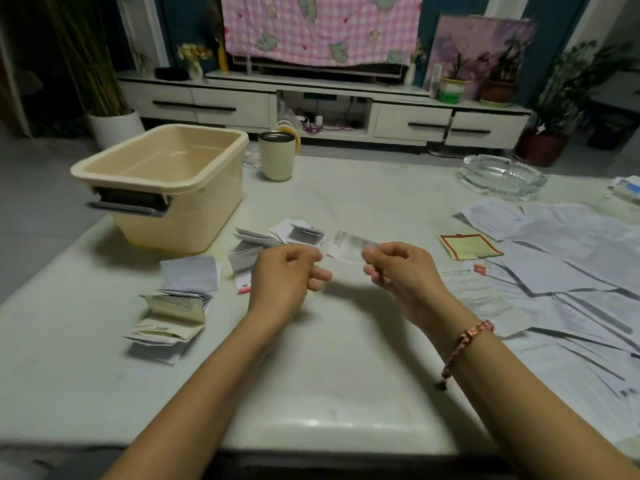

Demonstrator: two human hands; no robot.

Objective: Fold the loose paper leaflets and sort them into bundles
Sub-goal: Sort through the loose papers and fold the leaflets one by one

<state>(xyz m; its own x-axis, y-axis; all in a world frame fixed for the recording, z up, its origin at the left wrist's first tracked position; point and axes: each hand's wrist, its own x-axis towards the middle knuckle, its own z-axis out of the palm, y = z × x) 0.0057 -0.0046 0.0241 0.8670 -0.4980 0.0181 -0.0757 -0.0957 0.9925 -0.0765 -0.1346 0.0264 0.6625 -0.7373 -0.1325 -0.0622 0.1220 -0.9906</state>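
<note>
Both hands hold one small white leaflet [346, 247] just above the table's middle; it is blurred by motion. My left hand [287, 271] pinches its left end with curled fingers, and my right hand [398, 268] pinches its right end. Folded leaflets lie in a bundle [173, 313] at the left and in a second group [294, 233] beyond my hands. Loose unfolded leaflets [571, 265] spread over the right side of the table. A yellow leaflet with a red border [469, 245] lies among them.
A beige plastic bin [166, 181] with a grey handle stands at the back left of the pale table [329, 368]. A cream tumbler [277, 155] stands behind it, and a glass ashtray [504, 174] sits at the back right. A TV cabinet and potted plants fill the room beyond.
</note>
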